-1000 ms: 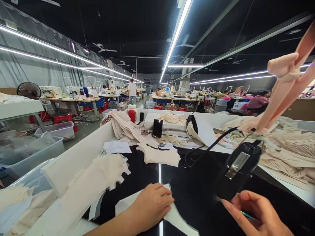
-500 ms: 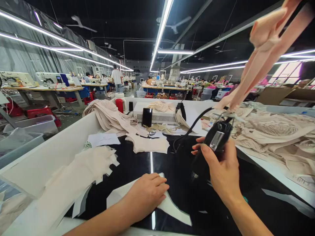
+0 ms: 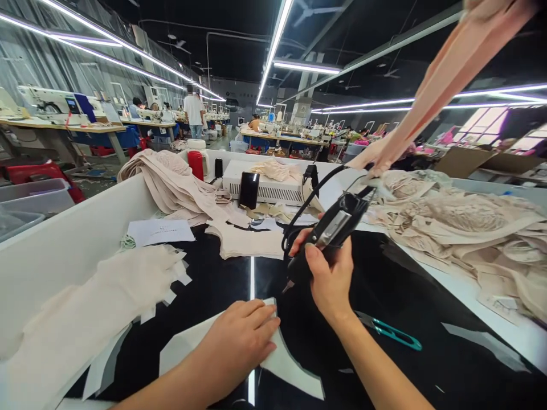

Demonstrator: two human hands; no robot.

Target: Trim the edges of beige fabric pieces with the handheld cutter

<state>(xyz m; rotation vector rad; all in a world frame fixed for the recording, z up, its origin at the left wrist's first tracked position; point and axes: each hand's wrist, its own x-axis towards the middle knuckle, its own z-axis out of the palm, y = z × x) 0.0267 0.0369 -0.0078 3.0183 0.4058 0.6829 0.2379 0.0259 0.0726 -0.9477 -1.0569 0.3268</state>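
My left hand (image 3: 239, 344) lies flat on a pale, curved cut piece (image 3: 294, 370) on the black tabletop (image 3: 299, 319), fingers near its upper corner. My right hand (image 3: 331, 279) is wrapped around a black corded hand tool (image 3: 339, 222) with a slim pointed metal tip. The tip points down and left, above the table and apart from the piece, a little right of my left fingers. Stretched pink fabric strips (image 3: 414, 125) run from the tool's top to the upper right. Teal thread snips (image 3: 397, 335) lie right of my right forearm.
Layered beige pieces (image 3: 106, 290) lie at left, a small stack (image 3: 250, 242) straight ahead. Behind stand a white vented box (image 3: 269, 191), a black phone-like device (image 3: 248, 191) and a red thread cone (image 3: 195, 165). Beige garment parts (image 3: 478, 216) heap at right. White walls (image 3: 85, 228) edge the table.
My right hand has brought the tool left and tilted its tip toward the piece. The snips have come into clear view. My left hand stays on the piece; the camera view has shifted slightly.
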